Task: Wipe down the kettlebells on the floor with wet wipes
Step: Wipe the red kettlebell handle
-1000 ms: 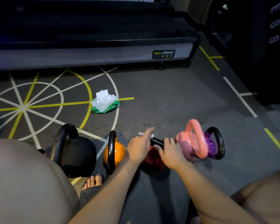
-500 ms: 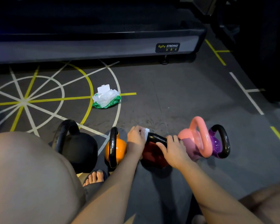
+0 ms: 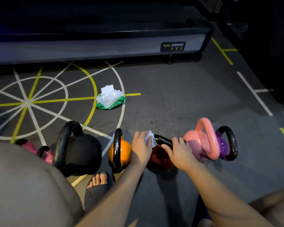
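A row of kettlebells stands on the grey floor in front of me. The red kettlebell (image 3: 161, 158) with a black handle is in the middle. My left hand (image 3: 141, 147) holds a white wet wipe (image 3: 150, 138) against the left end of that handle. My right hand (image 3: 180, 150) grips the handle's right part. An orange kettlebell (image 3: 121, 149) stands just left, then a large black kettlebell (image 3: 82, 148) and a small pink kettlebell (image 3: 46, 153), partly hidden by my knee. To the right are a salmon-pink kettlebell (image 3: 200, 141) and a purple kettlebell (image 3: 225, 145).
An open green pack of wet wipes (image 3: 110, 99) lies on the floor markings beyond the row. A treadmill base (image 3: 95, 48) runs across the back. My sandalled foot (image 3: 97, 182) sits below the orange kettlebell. Dark equipment fills the right edge.
My left hand has curled down over the handle's left end with the wipe, where a second ago a finger pointed outward. My right hand stays on the handle.
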### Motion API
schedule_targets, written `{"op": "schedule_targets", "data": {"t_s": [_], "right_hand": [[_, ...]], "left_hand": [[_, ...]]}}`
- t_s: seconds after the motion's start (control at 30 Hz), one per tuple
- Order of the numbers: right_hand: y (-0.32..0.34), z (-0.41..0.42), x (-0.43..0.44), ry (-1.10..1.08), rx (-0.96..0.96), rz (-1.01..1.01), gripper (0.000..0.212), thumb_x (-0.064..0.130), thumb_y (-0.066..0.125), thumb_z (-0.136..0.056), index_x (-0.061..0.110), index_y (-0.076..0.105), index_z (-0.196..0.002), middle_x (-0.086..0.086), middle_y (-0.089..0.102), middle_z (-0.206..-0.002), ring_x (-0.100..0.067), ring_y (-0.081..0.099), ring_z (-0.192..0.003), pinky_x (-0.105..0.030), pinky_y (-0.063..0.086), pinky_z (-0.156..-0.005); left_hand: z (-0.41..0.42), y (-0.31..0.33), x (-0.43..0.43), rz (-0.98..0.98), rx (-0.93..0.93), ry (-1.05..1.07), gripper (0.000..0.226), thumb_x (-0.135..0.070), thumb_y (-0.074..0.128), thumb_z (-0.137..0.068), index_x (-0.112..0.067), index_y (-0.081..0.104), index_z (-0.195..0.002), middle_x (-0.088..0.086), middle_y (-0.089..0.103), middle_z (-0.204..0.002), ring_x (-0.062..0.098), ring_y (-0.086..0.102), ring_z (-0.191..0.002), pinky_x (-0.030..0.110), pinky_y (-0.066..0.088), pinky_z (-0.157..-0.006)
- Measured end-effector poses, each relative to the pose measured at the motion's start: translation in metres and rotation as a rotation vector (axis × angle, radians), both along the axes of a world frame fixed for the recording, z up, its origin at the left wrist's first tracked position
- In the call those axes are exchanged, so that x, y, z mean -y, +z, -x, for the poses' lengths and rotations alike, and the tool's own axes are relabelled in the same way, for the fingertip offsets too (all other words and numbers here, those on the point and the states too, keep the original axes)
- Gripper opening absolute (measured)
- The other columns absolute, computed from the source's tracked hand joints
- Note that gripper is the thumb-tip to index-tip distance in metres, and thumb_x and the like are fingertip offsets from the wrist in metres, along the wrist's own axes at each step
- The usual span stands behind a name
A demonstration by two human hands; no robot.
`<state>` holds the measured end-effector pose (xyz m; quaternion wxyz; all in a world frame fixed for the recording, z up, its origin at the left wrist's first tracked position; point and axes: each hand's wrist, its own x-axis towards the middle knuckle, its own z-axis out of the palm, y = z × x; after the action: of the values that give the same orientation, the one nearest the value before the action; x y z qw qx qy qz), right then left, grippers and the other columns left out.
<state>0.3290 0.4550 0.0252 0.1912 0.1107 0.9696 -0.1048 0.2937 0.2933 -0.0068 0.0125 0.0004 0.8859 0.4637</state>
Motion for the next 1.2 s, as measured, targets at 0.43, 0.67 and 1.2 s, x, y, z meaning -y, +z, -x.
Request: {"op": "schedule_targets", "data": {"t_s": [0.43,0.67,1.2], "right_hand": [[-0.003,0.002,-0.004,-0.028,0.043,0.045,0.056,0.066,0.028,-0.096,0.025,0.044,-0.131,-0.008,0.049,-0.127,-0.038,0.051,-0.113,-0.046,0.039,-0.101],[-0.001,0.005,-0.004,-0.03,0.046,0.049,0.057,0.066,0.028,-0.096,0.024,0.044,-0.131,-0.008,0.049,-0.127,-0.037,0.051,-0.112,-0.046,0.039,-0.101],[0.0,0.003,-0.002,-0.027,0.037,0.045,0.053,0.062,0.034,-0.097,0.023,0.044,-0.132,-0.011,0.048,-0.13,-0.04,0.052,-0.111,-0.046,0.039,-0.1]], "left_hand": [[0.014,-0.024,-0.001,-0.073,0.232,0.125,0.026,-0.019,0.049,-0.104,-0.011,0.072,-0.11,0.006,0.067,-0.11,0.019,0.061,-0.101,0.016,0.037,-0.084],[0.011,-0.019,-0.004,-0.085,0.159,0.121,0.027,-0.01,0.048,-0.102,-0.012,0.073,-0.113,0.006,0.072,-0.105,0.022,0.065,-0.1,0.021,0.044,-0.086],[0.004,-0.004,-0.026,-0.124,-0.283,-0.069,0.016,-0.021,0.064,-0.098,-0.014,0.077,-0.104,-0.006,0.07,-0.101,0.006,0.058,-0.098,0.017,0.047,-0.086]]}}
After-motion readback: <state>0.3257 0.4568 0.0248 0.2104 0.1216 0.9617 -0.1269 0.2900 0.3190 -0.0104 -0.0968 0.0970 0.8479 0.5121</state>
